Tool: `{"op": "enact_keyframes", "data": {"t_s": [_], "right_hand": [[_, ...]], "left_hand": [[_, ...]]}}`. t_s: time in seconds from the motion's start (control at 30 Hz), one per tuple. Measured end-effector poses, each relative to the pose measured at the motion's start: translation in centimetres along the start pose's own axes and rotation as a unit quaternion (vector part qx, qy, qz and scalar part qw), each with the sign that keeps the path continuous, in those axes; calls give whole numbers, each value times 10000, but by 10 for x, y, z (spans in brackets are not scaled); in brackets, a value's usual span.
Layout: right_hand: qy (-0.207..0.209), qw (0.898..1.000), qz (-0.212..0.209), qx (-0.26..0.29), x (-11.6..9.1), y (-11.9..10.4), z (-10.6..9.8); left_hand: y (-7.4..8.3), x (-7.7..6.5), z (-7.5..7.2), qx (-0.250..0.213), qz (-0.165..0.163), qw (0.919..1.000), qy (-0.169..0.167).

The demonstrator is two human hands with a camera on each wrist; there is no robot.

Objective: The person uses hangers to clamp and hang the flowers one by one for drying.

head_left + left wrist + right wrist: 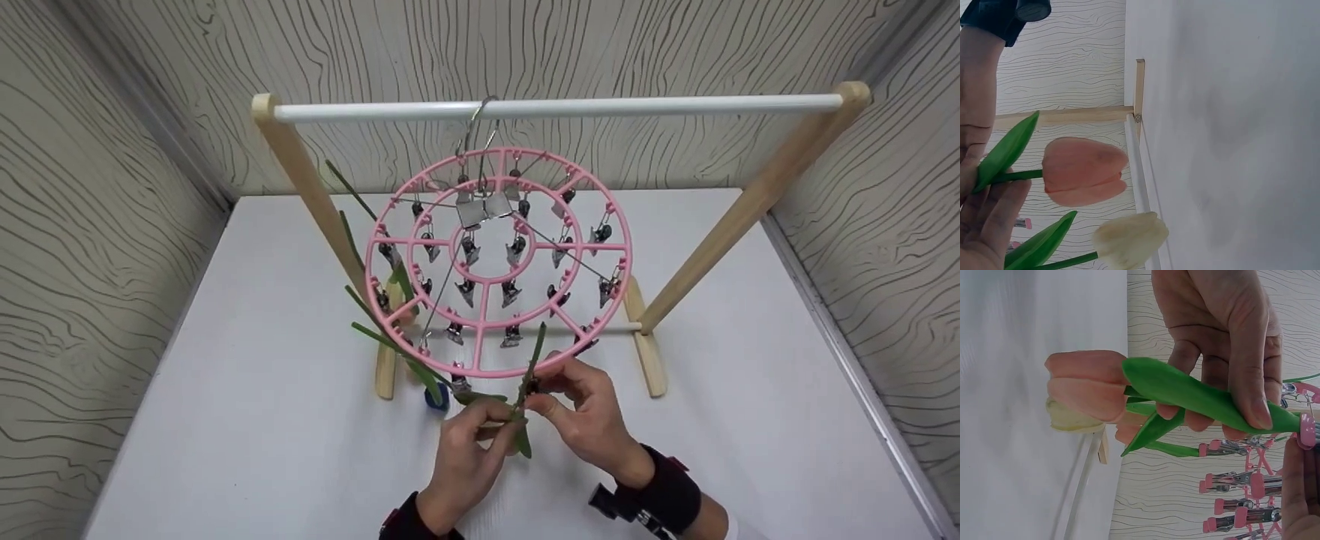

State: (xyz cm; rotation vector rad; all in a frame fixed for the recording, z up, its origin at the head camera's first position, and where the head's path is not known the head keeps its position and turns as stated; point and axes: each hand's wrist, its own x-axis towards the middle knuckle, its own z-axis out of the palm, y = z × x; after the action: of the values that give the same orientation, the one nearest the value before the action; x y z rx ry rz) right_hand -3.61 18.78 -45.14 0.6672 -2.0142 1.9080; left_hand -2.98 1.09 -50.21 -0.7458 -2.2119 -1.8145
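My left hand (469,461) pinches an artificial tulip by its green stem and leaf, below the front rim of a pink round clip hanger (480,352). Its pink bloom (1084,171) points downward. In the right wrist view, the left thumb presses along the green leaf (1185,391). My right hand (592,424) pinches a metal clip with pink tips (1307,430) at the upper end of the stem. Close by, a cream tulip (1131,239) hangs head down.
The hanger hooks over a white rod (562,107) on a wooden stand (712,232). Several metal clips dangle from its rings. More green stems hang at its left side, with a blue bloom (436,396) low down. A white table (225,420) lies underneath, with patterned walls around.
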Motion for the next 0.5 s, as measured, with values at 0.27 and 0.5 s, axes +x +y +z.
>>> {"op": "enact_keyframes", "data": {"t_s": [0.27,0.5], "right_hand": [[10,10000,58,33,-2,-1,-4],[-14,9999,112,26,-3,-2,-8]], "left_hand": [[-1,0,1,-71,-193,9997,-101],[-2,-2,-2,-169,-241,9995,-151]]}}
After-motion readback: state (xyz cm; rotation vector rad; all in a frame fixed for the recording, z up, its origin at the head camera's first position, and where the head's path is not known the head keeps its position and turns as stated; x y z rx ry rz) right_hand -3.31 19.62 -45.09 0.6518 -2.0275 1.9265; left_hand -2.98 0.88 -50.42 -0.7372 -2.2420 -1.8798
